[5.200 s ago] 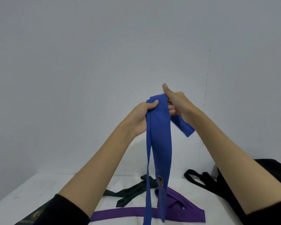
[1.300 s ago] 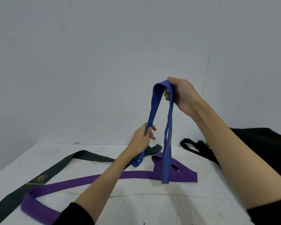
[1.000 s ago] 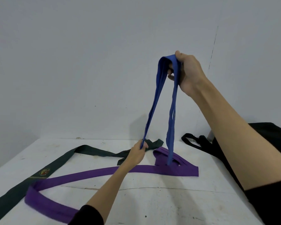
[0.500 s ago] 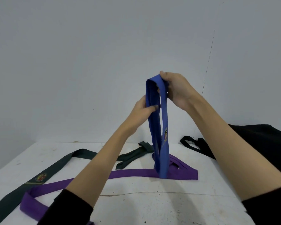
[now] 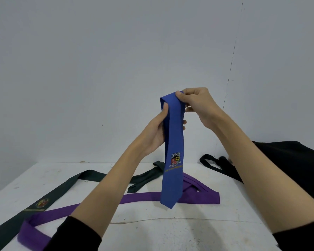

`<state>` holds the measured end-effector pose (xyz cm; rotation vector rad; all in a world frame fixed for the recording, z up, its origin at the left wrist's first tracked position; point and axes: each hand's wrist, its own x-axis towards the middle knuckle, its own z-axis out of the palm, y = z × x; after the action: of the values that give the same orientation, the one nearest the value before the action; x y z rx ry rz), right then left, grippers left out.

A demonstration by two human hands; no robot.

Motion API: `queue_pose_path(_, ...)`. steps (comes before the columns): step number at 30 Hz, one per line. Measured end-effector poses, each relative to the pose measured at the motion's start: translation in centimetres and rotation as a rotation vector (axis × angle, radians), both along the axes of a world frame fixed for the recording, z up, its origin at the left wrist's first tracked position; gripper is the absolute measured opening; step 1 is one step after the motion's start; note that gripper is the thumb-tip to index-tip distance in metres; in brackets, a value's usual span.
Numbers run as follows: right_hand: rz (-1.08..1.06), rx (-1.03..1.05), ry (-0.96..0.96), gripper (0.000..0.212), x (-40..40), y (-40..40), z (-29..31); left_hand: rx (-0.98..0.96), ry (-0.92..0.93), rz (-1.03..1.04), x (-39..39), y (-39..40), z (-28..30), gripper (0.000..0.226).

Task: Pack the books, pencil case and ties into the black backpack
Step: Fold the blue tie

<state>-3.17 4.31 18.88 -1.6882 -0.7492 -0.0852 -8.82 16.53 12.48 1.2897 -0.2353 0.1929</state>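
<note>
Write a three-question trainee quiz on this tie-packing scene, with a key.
1. True or false: the blue tie lies flat on the table.
2. Which hand pinches the tie's folded top? A) left hand B) right hand
3. Fill in: the tie lying nearest the black backpack is the ___ tie.

Key: 1. False, both hands hold it up, hanging. 2. B. 3. Purple; the purple tie bunches by the backpack's strap, while the dark green tie stretches leftward.
</note>
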Motion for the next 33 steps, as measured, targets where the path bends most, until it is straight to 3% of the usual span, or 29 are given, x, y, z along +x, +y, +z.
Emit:
queue_pose_path(2,-0.019,0.011,-0.001,0.019,0.0,-0.1,0.0,-0.001,0.004,-0.002,0.0,0.3,0.1,0.062)
queue_pose_path(5,-0.011,0.011,0.003,0.020,-0.1,-0.2,-0.1,0.107,0.006,0.000,0.0,0.5,0.3,0.047)
queue_pose_path(10,-0.004,0.034,0.033,0.030,-0.1,-0.2,-0.5,0.048,-0.006,-0.049,-0.1,0.6,0.9,0.041)
queue_pose_path(15,0.036,0.071,0.056,0.026,-0.3,-0.2,-0.5,0.109,0.013,0.040,0.5,0.5,1.2,0.031)
queue_pose_path(24,0.051,0.153,0.151,0.030,-0.4,-0.5,-0.3,0.125,0.023,0.071,0.6,0.4,1.0,0.032)
queue_pose_path(33,0.013,0.075,0.084,0.025,-0.8,-0.1,-0.6,0.120,-0.002,0.083,0.9,0.3,0.9,0.024)
